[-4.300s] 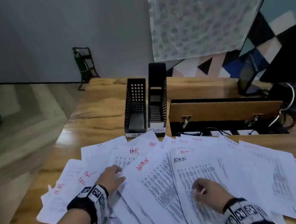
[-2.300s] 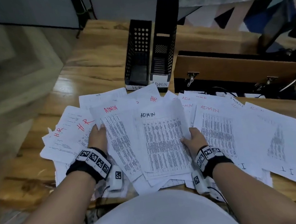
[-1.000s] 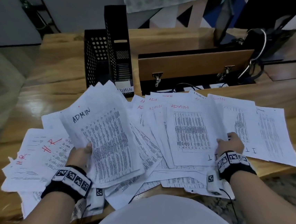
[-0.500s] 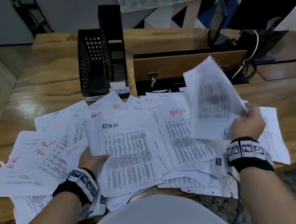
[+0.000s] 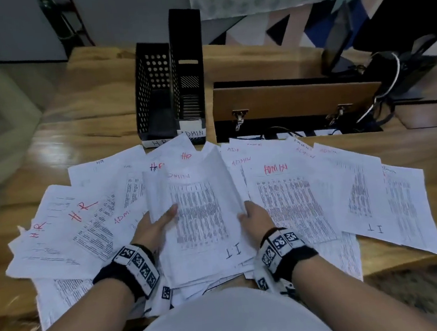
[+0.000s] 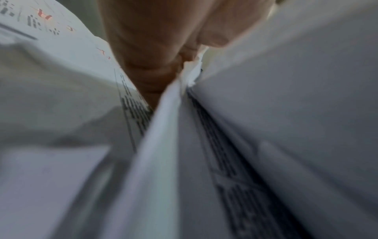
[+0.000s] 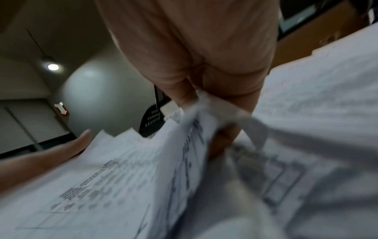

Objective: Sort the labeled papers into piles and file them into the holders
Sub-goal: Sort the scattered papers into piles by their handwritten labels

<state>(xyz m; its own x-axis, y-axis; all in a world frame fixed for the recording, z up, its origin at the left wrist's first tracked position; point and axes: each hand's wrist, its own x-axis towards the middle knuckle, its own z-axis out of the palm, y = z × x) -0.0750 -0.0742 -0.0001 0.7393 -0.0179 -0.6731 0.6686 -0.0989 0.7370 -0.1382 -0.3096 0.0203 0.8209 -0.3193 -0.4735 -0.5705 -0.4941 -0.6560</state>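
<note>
Printed papers lie fanned over the wooden table (image 5: 91,105): HR sheets (image 5: 77,211) at left, ADMIN sheets (image 5: 276,170) right of centre, IT sheets (image 5: 374,227) at far right. Between them I hold a small stack (image 5: 203,217), its top sheet marked IT at the near edge. My left hand (image 5: 156,226) grips its left edge, thumb on top; my right hand (image 5: 255,215) pinches its right edge. The left wrist view shows my left hand (image 6: 147,40) pinching sheet edges (image 6: 163,145). Two black holders stand behind, HR (image 5: 156,99) and ADMIN (image 5: 189,82).
A brown wooden case (image 5: 293,99) with metal latches lies right of the holders. Cables (image 5: 388,82) and a dark screen (image 5: 338,39) crowd the back right corner. Some sheets overhang the table's near edge by my body.
My right hand lifted an IT sheet from the right side and brought it onto the stack in my left hand. Both hands now hold that stack at centre.
</note>
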